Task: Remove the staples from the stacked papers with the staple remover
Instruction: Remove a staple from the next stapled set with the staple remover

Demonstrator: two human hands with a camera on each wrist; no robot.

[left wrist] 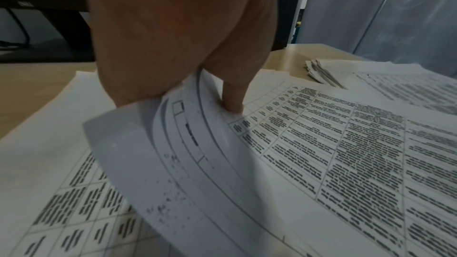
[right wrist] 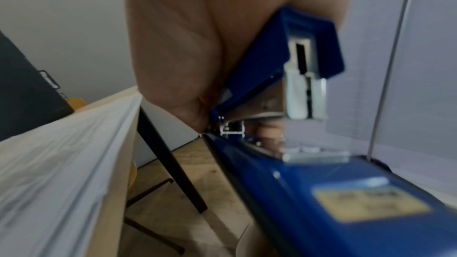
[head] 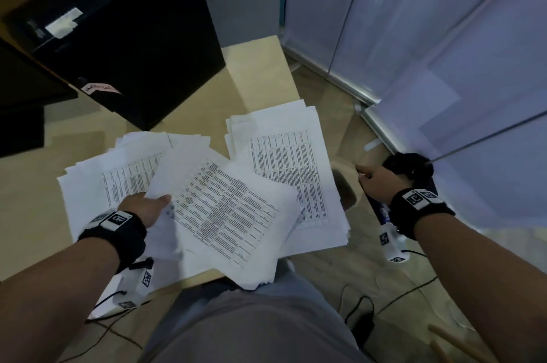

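Head view shows the left hand (head: 148,208) lifting a bundle of papers (head: 225,214) off the bench (head: 257,66). Its thumb is on top and its fingers (left wrist: 232,93) curl under the near corner, pinching it. The bundle hangs past the bench edge, over the lap. That loose grip on one corner could let the sheets slide out and fall to the floor. Two more piles (head: 296,161) lie flat on the bench, close by, and a bump could mix them up.

The right hand (head: 376,182) is off to the side of the bench, well apart from the papers. Its fingers are wrapped around a blue staple tool (right wrist: 284,89), which sits right against the palm. I cannot see any staple. If the tool bites in the wrong spot, I think the paper could tear.
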